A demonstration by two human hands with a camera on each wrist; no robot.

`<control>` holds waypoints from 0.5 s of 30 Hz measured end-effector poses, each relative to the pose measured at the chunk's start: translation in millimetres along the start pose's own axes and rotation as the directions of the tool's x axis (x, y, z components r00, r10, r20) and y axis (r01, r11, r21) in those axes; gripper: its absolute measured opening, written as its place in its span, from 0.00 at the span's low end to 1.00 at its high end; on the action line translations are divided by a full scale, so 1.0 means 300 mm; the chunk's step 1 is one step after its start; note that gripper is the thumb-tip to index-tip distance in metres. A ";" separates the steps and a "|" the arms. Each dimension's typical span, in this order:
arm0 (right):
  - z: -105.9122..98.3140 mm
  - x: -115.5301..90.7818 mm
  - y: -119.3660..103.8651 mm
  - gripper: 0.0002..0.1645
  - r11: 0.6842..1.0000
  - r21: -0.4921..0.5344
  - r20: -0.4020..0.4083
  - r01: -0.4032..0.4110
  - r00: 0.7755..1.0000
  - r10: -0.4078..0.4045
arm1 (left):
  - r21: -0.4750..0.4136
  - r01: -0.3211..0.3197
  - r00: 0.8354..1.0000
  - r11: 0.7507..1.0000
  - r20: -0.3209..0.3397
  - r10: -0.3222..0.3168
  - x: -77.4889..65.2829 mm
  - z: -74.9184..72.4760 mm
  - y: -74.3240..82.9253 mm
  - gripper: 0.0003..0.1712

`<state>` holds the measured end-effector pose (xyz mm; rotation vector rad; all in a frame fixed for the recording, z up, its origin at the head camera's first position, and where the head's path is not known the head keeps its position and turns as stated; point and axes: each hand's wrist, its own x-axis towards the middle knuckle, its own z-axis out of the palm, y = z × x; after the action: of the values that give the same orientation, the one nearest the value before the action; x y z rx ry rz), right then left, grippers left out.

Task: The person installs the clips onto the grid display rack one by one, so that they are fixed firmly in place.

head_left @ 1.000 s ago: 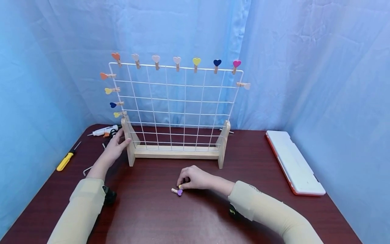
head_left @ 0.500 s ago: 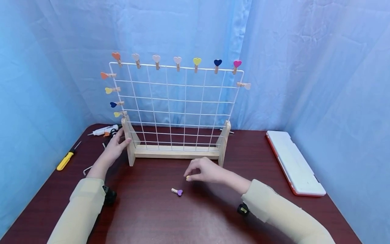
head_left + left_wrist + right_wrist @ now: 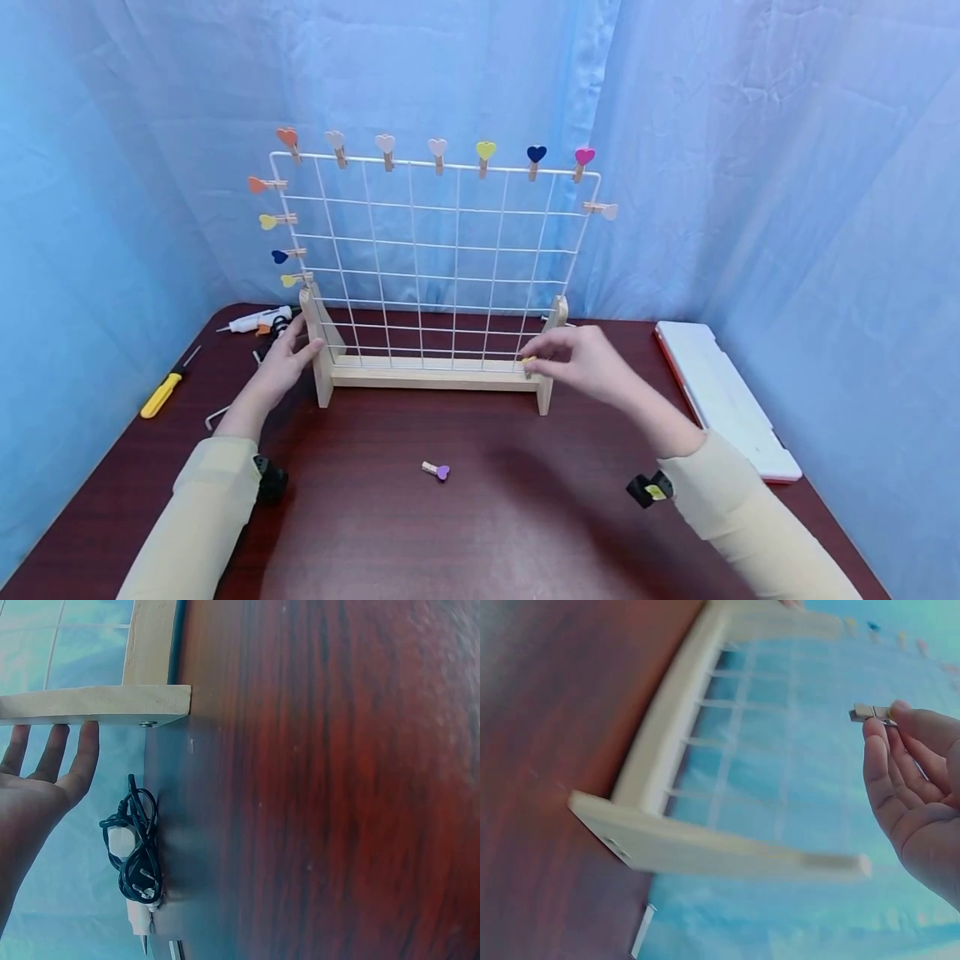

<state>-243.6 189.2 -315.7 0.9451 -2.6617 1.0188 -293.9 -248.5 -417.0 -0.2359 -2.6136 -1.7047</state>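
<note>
My right hand (image 3: 588, 358) pinches a small wooden clothespin (image 3: 870, 712) between thumb and fingertips; its yellow heart (image 3: 528, 361) shows in the head view. That hand hovers by the right leg (image 3: 552, 342) of a wooden stand holding a white wire grid (image 3: 457, 248). My left hand (image 3: 276, 367) touches the stand's left leg (image 3: 97, 705) with fairly straight fingers against its outer face. Heart clothespins, such as a pink one (image 3: 584, 158) and an orange one (image 3: 258, 185), line the grid's top and left edges. One white-heart clothespin (image 3: 603, 210) sits on the right edge. A purple-heart clothespin (image 3: 437, 472) lies on the table.
At the left lie a yellow-handled screwdriver (image 3: 161, 393), a white glue gun (image 3: 258, 321) with a coiled black cord (image 3: 135, 847), and a hex key (image 3: 215, 417). A white case with a red base (image 3: 723, 396) lies at the right. Blue curtains surround the dark red table.
My right hand has lifted the yellow-heart clothespin from beside the purple one and carried it up and right to the stand's right leg. My left hand has stayed in place.
</note>
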 end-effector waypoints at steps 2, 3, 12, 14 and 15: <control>-0.051 -0.005 -0.017 0.10 0.996 0.066 -0.049 -0.054 0.997 0.057 | 0.003 0.001 1.000 1.000 0.003 -0.001 0.002 0.001 -0.002 0.41; -0.075 -0.008 -0.027 0.11 0.992 0.101 -0.080 -0.080 0.993 0.089 | 0.005 0.003 1.000 1.000 0.004 -0.003 0.003 0.001 -0.003 0.41; -0.207 -0.021 -0.018 0.15 0.933 0.353 -0.388 -0.067 0.897 0.211 | 0.056 -0.008 1.000 0.998 -0.017 0.009 0.002 0.001 -0.012 0.41; -0.216 -0.018 0.011 0.15 0.922 0.384 -0.444 -0.050 0.866 0.232 | 0.076 -0.014 0.999 0.997 -0.029 0.016 0.000 0.003 -0.013 0.41; -0.218 -0.015 0.026 0.16 0.912 0.409 -0.468 -0.036 0.849 0.243 | 0.087 -0.016 0.999 0.996 -0.036 0.019 -0.001 0.004 -0.014 0.41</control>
<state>-250.5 238.1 -271.8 0.4283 -2.1412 1.6116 -293.9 -249.1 -421.4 -0.2230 -2.6427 -1.5708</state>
